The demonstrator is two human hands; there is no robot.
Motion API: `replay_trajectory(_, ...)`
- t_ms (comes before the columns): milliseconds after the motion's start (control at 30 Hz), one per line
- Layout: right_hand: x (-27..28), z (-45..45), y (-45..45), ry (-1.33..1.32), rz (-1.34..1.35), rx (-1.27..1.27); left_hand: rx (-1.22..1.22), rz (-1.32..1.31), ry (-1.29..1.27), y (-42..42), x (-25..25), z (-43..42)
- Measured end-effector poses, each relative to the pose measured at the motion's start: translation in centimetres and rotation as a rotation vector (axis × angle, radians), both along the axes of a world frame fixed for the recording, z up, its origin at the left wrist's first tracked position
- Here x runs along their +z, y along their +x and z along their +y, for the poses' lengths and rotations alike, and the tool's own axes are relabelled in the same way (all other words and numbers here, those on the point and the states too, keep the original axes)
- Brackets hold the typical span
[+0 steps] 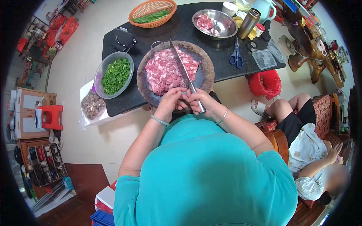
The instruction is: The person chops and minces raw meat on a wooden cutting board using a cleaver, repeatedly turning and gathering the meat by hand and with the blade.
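A round wooden chopping board [207, 69] sits at the table's near edge, with a heap of chopped raw meat [163, 71] on it. My right hand [203, 101] is closed around the handle of a long kitchen knife [181, 67], whose blade points away from me and lies across the meat. My left hand [172, 102] is beside it at the board's near rim, fingers curled and meeting the right fingertips; whatever they pinch is hidden. Left of the board stands a bowl [129, 81] of chopped green herbs [116, 76].
On the dark table [181, 22] are an orange basket [136, 19] of green stalks, a steel bowl [226, 27] with meat, blue scissors [236, 56], a flask [249, 24] and a plastic container [264, 59]. A red bin [264, 84] stands right; a person [309, 143] sits nearby.
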State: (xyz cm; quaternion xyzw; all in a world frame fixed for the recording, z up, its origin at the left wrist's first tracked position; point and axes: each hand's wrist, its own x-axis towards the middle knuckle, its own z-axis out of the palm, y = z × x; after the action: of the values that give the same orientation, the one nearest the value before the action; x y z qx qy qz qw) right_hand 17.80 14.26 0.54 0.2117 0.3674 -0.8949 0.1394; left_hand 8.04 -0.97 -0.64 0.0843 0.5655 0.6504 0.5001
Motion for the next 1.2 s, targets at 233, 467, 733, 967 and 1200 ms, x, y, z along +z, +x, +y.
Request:
replay_trajectory(233,-0.4,0.5,0.2,-0.075,0.001,-0.003,0.046,0.170,-0.021,-1.0,1.3,-0.6)
replay_trajectory(467,1.7,0.2,1.9,-0.095,0.092,0.117,0.232,0.237,-0.004,-3.9,2.9,-0.9)
replay_trajectory(733,2.8,-0.3,2.1,-0.130,0.172,0.308,0.305,0.270,-0.085,-6.9,3.3,-0.4)
replay_trajectory(967,2.2,-0.1,1.7,-0.144,0.139,0.284,0.291,0.254,-0.027,-5.7,5.1,-0.4)
replay_trajectory(1200,0.2,0.6,1.2,-0.246,0.009,0.110,0.378,0.282,-0.082,-5.0,4.0,-0.7)
